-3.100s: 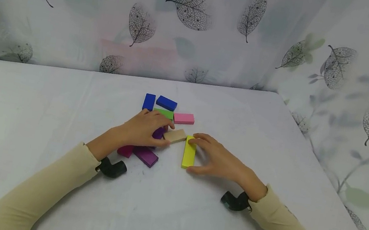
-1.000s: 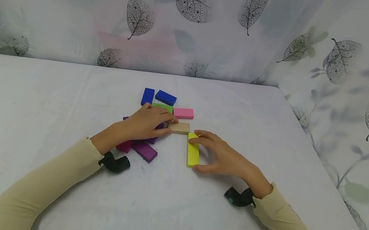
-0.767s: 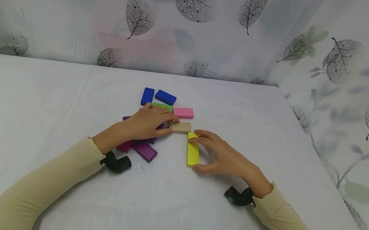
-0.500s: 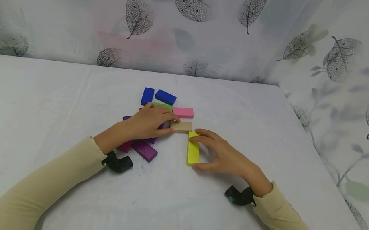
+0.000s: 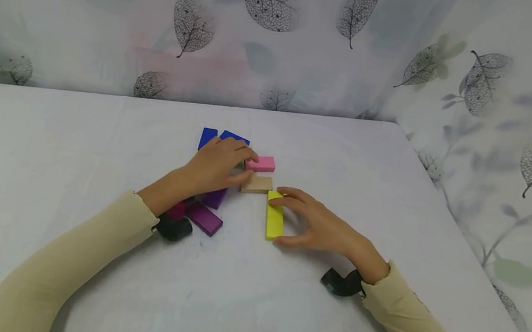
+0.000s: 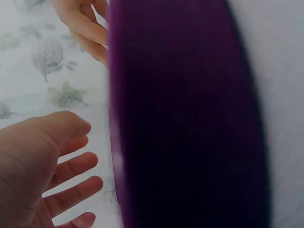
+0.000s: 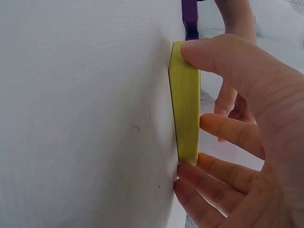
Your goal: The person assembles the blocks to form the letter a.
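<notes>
My right hand [image 5: 316, 224] holds a yellow block [image 5: 274, 216] lengthwise, thumb at its near end and fingers by its far end; the right wrist view shows the thumb on one end and fingertips along the other. At the yellow block's far end lies a plain wooden block [image 5: 257, 184]. Above the pile, my left hand [image 5: 215, 166] has its fingertips by a pink block [image 5: 263, 164] and its thumb over the wooden one's left end. Its fingers are spread loosely with nothing between them in the left wrist view. A green block [image 5: 241, 165] is mostly hidden beneath it.
Two blue blocks, one upright-lying [image 5: 208, 137] and one slanted [image 5: 235, 137], lie behind the left hand. Purple [image 5: 205, 218] and magenta [image 5: 177, 210] blocks lie near the left wrist. All rest on a white-covered table [image 5: 243, 303] before a leaf-print cloth [image 5: 111, 17].
The wooden block has turned from slanted to nearly level against the yellow block, which tilted slightly. My left hand has just moved away from it, up over the green block toward the pink one.
</notes>
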{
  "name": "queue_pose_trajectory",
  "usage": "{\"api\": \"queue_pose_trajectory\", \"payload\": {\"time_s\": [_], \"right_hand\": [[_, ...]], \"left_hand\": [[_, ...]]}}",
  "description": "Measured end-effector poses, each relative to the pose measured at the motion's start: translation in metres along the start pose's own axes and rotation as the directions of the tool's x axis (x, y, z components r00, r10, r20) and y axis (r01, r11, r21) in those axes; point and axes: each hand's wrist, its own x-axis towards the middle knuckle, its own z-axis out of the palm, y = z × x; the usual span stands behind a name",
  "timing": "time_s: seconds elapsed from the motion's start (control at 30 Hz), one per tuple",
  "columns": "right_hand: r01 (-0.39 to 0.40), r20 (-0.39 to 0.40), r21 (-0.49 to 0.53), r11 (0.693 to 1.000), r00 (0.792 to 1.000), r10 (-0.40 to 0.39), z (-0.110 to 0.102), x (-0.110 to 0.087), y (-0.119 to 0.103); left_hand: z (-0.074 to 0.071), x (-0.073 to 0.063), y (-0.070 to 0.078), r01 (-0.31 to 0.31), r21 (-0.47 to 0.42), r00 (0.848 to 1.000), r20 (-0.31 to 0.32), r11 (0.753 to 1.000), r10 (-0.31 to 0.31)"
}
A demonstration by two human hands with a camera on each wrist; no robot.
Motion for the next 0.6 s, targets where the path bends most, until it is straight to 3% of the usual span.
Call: {"api": "queue_pose_trajectory", "payload": {"time_s": [0.13,0.33,0.6], "right_hand": [[0.001,-0.002,-0.018,1.000,1.000,-0.001,0.000,0.000,0.000],[-0.009,0.004,-0.011,1.000,1.000,0.009,-0.001,0.000,-0.002],[-0.005,0.000,-0.009,1.000,1.000,0.005,-0.001,-0.001,-0.001]], "left_hand": [[0.002,0.006,-0.003,0.004,0.016,1.000,0.012,1.000,-0.004],[0.005,0.016,-0.008,0.031,0.020,0.996,0.086,0.999,-0.032],[0.006,0.017,-0.009,0.057,0.001,0.988,0.145,0.998,-0.057]]}}
